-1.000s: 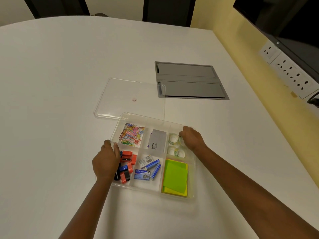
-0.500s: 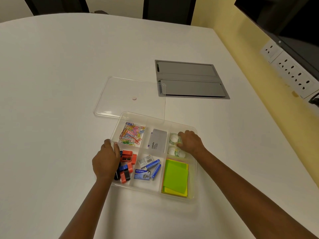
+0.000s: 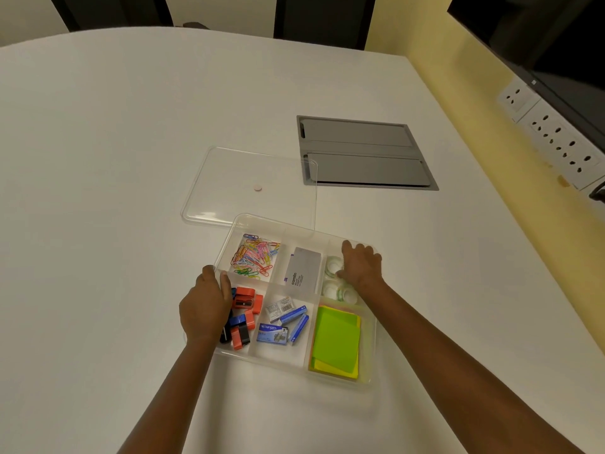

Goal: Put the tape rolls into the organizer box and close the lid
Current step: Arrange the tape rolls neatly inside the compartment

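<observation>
Tape rolls point(image 3: 333, 266) lie in the far right compartment of the clear organizer box point(image 3: 369, 355), small and whitish, with at least three of them showing beside the right hand point(image 3: 361, 265). That hand covers the compartment, its fingertips at the box's far rim and its thumb against a roll; whether it grips one I cannot tell. The left hand point(image 3: 204, 309) grips the box's left wall, thumb inside and fingers outside.

A grey carton point(image 3: 302, 271) in the far middle compartment reads "comlin". A blue staple box point(image 3: 271, 333) in the near middle compartment reads "Kangaro", and a barcode shows on the small pack beside it. Coloured paper clips point(image 3: 255, 258) fill the far left compartment, red, blue and black pieces point(image 3: 244, 317) the near left, and green and yellow sticky notes point(image 3: 335, 342) the near right.

The clear lid point(image 3: 248, 185) lies flat on the white table point(image 3: 98, 158) behind the box, its far right corner overlapping a grey inset panel point(image 3: 363, 152). Wall sockets point(image 3: 556, 139) sit at the right.

Since half a second ago the right hand's fingers have stretched toward the far rim; the left hand and lid are unchanged.
</observation>
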